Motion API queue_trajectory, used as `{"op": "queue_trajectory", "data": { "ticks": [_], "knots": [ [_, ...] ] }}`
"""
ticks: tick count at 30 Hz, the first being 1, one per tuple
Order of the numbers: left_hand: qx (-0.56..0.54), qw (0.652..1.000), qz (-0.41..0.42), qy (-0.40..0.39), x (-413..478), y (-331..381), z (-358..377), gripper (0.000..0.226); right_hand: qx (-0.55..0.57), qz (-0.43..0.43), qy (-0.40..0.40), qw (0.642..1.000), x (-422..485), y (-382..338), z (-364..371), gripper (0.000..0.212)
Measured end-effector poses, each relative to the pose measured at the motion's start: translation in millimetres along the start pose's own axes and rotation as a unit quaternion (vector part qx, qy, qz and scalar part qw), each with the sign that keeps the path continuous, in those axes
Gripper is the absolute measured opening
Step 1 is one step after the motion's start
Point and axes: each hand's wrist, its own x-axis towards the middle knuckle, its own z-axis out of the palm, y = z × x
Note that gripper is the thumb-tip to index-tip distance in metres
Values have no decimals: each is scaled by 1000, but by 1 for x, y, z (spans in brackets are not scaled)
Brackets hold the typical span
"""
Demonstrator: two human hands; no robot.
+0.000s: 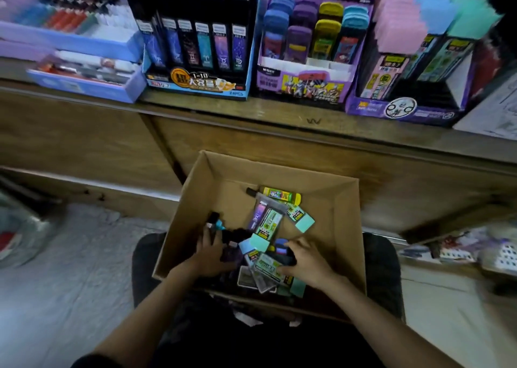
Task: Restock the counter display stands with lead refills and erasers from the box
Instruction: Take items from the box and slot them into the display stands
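A cardboard box (344,213) sits on the person's lap, below a wooden counter (279,117), and both hands are down inside it.

The left hand (209,255) is at the box's left side, fingers curled round a small bunch of dark refill cases (214,222) whose tops stick up above the knuckles.

The right hand (310,264) lies over the heap near the front right. Its fingers are bent, with the tips on a dark piece. Its thumb lies against a green-labelled packet (268,267). Whether it actually grips anything cannot be told.

Between and beyond the hands, loose stock lies jumbled on the box floor: 2 mint erasers (305,223) in printed sleeves, a yellow eraser (279,195) near the back wall, and a clear refill packet (268,222) lying across them.

On the counter stand 3 displays side by side: a black and blue refill stand (195,86), a purple stand (305,88) with coloured cases, and an eraser stand (405,111) at the right holding pink and teal blocks.
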Motion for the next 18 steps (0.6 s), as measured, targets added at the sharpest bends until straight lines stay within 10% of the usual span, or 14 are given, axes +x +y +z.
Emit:
{"op": "queue_trajectory", "data": {
  "ticks": [18],
  "knots": [
    [-96, 987, -61, 110, 15, -7, 0, 123, 144, 32, 2, 989, 7, 16, 6, 46]
  ]
}}
